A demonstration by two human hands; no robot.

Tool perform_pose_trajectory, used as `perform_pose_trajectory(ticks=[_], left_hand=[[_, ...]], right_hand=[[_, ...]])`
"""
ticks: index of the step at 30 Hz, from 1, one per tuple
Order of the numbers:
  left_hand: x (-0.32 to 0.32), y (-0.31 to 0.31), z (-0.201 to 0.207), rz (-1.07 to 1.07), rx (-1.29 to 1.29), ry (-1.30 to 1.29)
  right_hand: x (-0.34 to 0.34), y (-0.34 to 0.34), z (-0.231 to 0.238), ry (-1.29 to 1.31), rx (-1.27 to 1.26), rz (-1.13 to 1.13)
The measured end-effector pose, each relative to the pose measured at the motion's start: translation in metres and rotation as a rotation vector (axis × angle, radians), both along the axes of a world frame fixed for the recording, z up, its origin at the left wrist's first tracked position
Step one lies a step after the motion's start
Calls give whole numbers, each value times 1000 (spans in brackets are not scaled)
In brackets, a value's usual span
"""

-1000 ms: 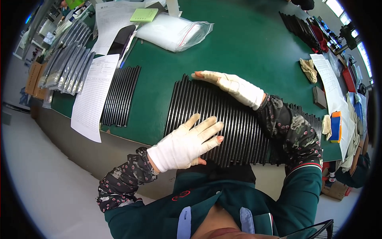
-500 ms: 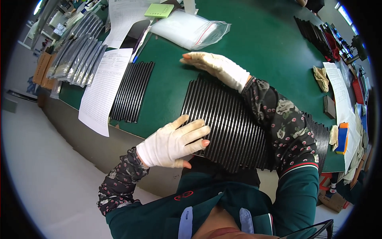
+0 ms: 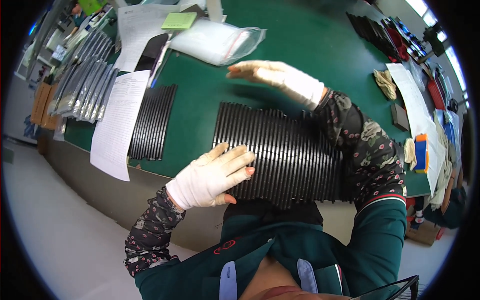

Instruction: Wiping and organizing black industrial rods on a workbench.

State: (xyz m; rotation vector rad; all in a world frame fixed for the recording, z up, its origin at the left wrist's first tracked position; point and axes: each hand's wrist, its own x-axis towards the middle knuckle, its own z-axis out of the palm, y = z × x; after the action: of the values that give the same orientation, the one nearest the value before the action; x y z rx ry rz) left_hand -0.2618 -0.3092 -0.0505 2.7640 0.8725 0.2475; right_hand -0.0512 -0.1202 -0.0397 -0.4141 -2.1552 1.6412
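A wide row of thin black rods [image 3: 280, 155] lies side by side along the table's near edge, with light glinting across its middle. My left hand [image 3: 212, 175], in a white glove with bare fingertips, rests on the row's left part, fingers spread and thumb low near the edge. Beyond the far ends of the rods, my right hand [image 3: 280, 80], gloved alike, hovers over the table with fingers stretched out to the left. It holds nothing, and its shadow falls below it. My right sleeve hides the row's right end.
Left of the row lies a smaller set of black rods [image 3: 152, 122], partly under a printed sheet [image 3: 117, 125]. Bagged grey pieces [image 3: 85, 90] pile up at far left. A clear plastic bag [image 3: 217, 42] lies ahead. At right are a cloth [image 3: 385, 82] and a dark block [image 3: 400, 117].
My right hand has moved right and away from the rods' far ends. The rods' far ends now form a more even line. My left hand stays on the row; the whole view has shifted slightly.
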Motion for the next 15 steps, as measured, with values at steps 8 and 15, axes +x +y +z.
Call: perform_pose_trajectory(ticks=[8,15], left_hand=[[17,-18,3,16,155,-4],[-2,-5,-14,193,-53,-96]], right_hand=[[103,-94,6,-428,863,-104],[73,-151,-12,-445,1055,125]])
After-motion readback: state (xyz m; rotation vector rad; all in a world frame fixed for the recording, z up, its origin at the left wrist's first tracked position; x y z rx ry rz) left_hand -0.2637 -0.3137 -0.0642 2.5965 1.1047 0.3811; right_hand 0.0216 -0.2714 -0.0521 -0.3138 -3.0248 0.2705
